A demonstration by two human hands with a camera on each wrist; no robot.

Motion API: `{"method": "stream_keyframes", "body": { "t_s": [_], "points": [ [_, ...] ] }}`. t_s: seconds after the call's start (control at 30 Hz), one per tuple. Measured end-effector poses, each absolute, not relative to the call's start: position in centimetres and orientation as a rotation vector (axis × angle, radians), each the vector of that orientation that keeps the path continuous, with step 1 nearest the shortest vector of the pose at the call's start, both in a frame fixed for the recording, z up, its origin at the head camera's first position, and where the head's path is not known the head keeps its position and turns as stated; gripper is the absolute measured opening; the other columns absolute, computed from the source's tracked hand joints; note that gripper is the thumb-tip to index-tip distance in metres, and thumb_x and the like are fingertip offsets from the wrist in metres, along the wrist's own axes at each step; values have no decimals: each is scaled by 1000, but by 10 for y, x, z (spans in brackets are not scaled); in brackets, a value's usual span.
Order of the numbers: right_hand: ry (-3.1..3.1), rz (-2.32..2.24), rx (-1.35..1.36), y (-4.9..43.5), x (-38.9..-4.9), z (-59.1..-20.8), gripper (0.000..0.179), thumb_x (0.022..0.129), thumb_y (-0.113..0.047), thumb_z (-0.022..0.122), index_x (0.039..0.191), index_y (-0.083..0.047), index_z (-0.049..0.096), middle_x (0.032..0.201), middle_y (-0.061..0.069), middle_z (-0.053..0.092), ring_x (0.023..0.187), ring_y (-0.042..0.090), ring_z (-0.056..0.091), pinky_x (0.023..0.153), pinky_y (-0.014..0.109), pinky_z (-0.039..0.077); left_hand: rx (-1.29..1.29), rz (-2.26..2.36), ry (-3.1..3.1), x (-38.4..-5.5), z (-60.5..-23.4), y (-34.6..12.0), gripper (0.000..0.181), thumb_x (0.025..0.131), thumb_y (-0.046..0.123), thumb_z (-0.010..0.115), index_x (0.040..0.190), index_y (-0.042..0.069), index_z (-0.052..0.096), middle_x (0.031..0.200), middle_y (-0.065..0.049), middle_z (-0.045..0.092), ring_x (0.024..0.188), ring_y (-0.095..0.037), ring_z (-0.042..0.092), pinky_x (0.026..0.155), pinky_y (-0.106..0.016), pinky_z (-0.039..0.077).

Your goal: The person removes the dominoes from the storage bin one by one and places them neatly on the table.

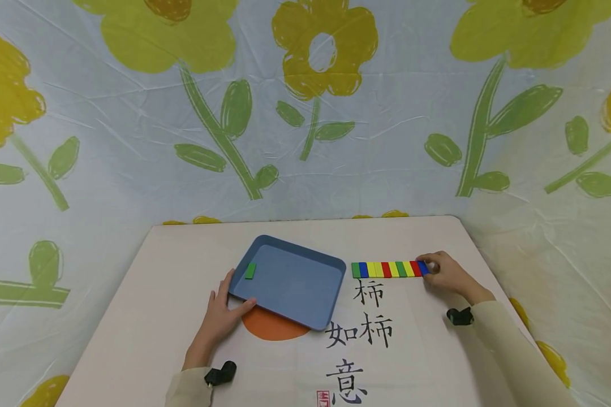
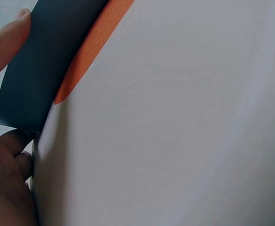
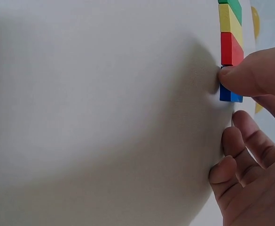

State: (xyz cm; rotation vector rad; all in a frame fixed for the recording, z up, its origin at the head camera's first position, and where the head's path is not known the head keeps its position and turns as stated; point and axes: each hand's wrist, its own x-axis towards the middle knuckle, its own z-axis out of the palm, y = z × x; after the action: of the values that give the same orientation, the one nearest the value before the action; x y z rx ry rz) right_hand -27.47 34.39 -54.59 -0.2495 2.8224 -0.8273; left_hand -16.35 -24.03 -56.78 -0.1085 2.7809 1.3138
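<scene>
A blue rectangular tray lies turned at an angle on the table, with one green block inside near its left end. My left hand grips the tray's near left corner, thumb along the front side and fingers at the left side. To the tray's right runs a straight row of coloured blocks in green, blue, yellow and red. At the row's right end, my right hand pinches a blue block between thumb and forefinger. That block sits against a red block; the other fingers curl loosely beside it.
The pale table bears black brushed characters, a red seal print and an orange shape partly covered by the tray. A flower-patterned cloth hangs behind the table and at its sides.
</scene>
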Motion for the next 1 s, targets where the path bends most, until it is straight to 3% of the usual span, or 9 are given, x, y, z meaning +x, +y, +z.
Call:
{"method": "stream_keyframes", "body": {
  "t_s": [0.67,1.0],
  "points": [
    [2828,-841,-252,346,-272,-540,58,79,-7,74,135,-1,61,126,29,56,97,33,51,76,38,53,-97,1323,2776,-165,-570,-240,103,90,55,73,167,29,10,173,-12,15,159,-44,8,128,-62,-4],
    [2846,-965,-235,330,-278,-523,55,97,-17,64,147,0,50,138,29,54,114,43,57,90,57,57,-99,1314,2781,-165,-571,-243,103,90,55,72,167,29,9,173,-14,15,159,-47,5,128,-64,-3]
  ]
}}
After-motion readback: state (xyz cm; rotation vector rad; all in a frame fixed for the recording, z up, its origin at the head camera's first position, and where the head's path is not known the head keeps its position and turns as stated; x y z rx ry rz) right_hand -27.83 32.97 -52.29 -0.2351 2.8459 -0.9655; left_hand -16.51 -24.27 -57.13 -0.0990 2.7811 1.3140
